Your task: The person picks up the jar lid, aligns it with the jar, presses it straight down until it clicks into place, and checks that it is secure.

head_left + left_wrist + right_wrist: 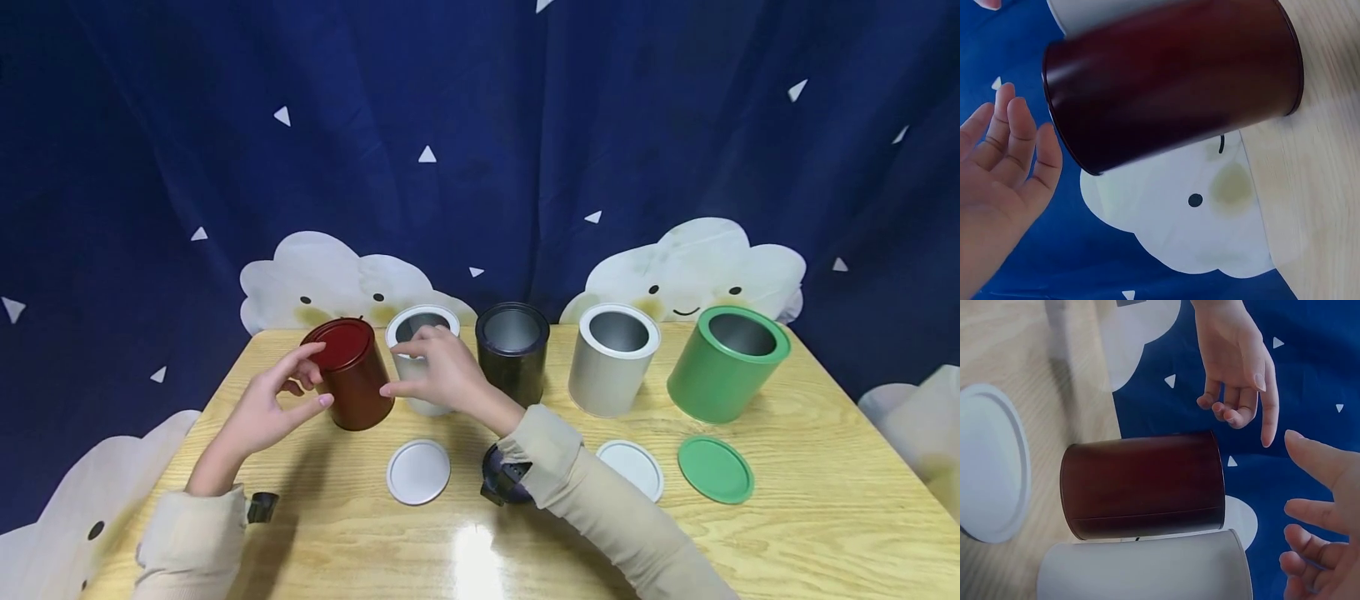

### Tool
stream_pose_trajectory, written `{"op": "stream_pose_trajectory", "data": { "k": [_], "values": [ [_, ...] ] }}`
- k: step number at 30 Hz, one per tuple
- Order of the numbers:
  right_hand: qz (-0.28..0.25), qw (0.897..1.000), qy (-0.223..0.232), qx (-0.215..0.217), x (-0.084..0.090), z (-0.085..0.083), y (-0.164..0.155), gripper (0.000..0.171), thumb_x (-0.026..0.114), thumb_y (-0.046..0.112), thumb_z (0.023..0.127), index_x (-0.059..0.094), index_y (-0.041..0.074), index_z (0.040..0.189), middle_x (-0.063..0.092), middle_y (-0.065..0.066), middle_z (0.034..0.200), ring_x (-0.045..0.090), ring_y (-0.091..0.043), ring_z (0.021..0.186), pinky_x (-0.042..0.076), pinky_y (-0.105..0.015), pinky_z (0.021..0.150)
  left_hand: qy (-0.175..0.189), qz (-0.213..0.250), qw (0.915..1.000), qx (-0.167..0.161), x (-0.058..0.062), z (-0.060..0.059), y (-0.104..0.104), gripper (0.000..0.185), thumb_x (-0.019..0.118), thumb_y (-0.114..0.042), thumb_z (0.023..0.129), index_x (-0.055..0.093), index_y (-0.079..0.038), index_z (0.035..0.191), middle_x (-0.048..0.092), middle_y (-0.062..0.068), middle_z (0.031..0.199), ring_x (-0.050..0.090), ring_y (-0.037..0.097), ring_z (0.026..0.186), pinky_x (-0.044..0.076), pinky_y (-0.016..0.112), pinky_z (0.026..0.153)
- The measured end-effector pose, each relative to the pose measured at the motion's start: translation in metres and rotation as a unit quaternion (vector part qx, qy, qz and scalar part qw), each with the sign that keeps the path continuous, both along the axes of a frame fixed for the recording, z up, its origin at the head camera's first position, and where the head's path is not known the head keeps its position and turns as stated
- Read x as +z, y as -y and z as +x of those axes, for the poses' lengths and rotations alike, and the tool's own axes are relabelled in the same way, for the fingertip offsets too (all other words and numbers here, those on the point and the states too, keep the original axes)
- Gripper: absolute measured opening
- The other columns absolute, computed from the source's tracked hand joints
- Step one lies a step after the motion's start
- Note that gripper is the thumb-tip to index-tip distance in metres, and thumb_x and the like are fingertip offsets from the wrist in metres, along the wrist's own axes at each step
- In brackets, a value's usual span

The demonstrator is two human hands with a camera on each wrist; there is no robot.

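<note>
A dark red can (362, 392) stands at the left of the row, its red lid (343, 343) seated on top. My left hand (262, 412) is beside it on the left, fingers spread and slightly bent. From the other side my right hand (442, 371) reaches across, thumb and fingers apart, in front of an uncovered white can (401, 322). In the left wrist view, a small gap separates the left fingertips (1046, 134) from the red can's rim. Both hands appear in the right wrist view above the level of the red can (1144, 487), holding nothing.
Further right stand a black can (512, 367), a second white can (609, 383) and a green can (716, 379), all uncovered. In front lie a white lid (418, 472), a dark lid (492, 462) partly under my right sleeve, another white lid (636, 468) and a green lid (716, 469).
</note>
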State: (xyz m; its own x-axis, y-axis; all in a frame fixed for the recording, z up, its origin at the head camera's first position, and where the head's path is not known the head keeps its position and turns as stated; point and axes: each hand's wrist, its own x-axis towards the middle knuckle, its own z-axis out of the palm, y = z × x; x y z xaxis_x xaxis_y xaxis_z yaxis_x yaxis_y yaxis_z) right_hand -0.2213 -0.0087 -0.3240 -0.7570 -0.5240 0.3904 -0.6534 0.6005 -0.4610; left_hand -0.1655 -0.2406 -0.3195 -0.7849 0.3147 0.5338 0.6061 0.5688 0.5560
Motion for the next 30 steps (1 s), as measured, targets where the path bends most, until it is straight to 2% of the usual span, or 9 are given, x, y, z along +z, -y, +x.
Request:
{"op": "stream_pose_trajectory", "data": {
  "k": [3,9,13,20,23,30],
  "values": [
    [-0.007,1.0,-0.004,0.012,-0.002,0.004,-0.004,0.052,0.078,0.042,0.067,0.069,0.012,0.108,0.057,-0.002,0.087,0.049,-0.014,0.081,0.038,-0.022,0.066,-0.006,0.002,0.9999,-0.008,-0.004,0.002,-0.001,0.055,0.069,0.016,0.065,0.049,0.01,0.116,0.051,0.0,0.08,0.048,0.012,0.076,0.042,0.024,0.063],
    [-0.031,0.999,-0.017,0.032,-0.012,0.011,-0.015,0.044,0.08,0.036,0.064,0.068,0.01,0.098,0.058,0.0,0.084,0.052,-0.014,0.081,0.039,-0.024,0.07,0.007,0.006,0.9996,-0.025,-0.031,-0.008,0.006,0.059,0.073,0.013,0.064,0.05,0.004,0.118,0.052,-0.002,0.082,0.049,0.011,0.079,0.043,0.026,0.063],
    [-0.035,0.998,-0.015,0.051,-0.02,0.015,-0.022,0.046,0.082,0.034,0.063,0.063,0.011,0.098,0.056,0.0,0.081,0.05,-0.015,0.078,0.038,-0.025,0.07,0.012,0.003,0.999,-0.043,-0.039,-0.007,0.006,0.06,0.074,0.009,0.065,0.05,0.002,0.119,0.053,-0.003,0.083,0.049,0.007,0.078,0.044,0.028,0.062],
    [-0.015,0.997,0.0,0.071,-0.035,0.018,-0.034,0.054,0.082,0.035,0.062,0.062,0.011,0.107,0.053,0.0,0.083,0.048,-0.016,0.077,0.037,-0.023,0.066,0.026,-0.01,0.9974,-0.066,-0.022,0.014,-0.016,0.054,0.072,0.014,0.064,0.049,0.008,0.112,0.052,0.001,0.08,0.05,0.009,0.072,0.046,0.032,0.059],
    [-0.011,0.997,0.007,0.076,-0.041,0.019,-0.037,0.055,0.082,0.035,0.062,0.062,0.011,0.107,0.054,-0.001,0.084,0.048,-0.016,0.076,0.037,-0.023,0.066,0.039,-0.017,0.9965,-0.071,-0.03,0.012,-0.017,0.054,0.072,0.012,0.064,0.049,0.008,0.113,0.053,0.001,0.081,0.05,0.01,0.073,0.046,0.034,0.06],
    [-0.025,0.995,0.027,0.089,-0.056,0.02,-0.044,0.057,0.083,0.034,0.061,0.061,0.009,0.107,0.053,-0.001,0.083,0.051,-0.022,0.076,0.038,-0.023,0.066,0.079,-0.03,0.9927,-0.086,-0.066,-0.001,-0.012,0.061,0.077,0.001,0.067,0.048,0.0,0.121,0.053,-0.001,0.085,0.052,0.017,0.078,0.046,0.034,0.062]
  ]
}}
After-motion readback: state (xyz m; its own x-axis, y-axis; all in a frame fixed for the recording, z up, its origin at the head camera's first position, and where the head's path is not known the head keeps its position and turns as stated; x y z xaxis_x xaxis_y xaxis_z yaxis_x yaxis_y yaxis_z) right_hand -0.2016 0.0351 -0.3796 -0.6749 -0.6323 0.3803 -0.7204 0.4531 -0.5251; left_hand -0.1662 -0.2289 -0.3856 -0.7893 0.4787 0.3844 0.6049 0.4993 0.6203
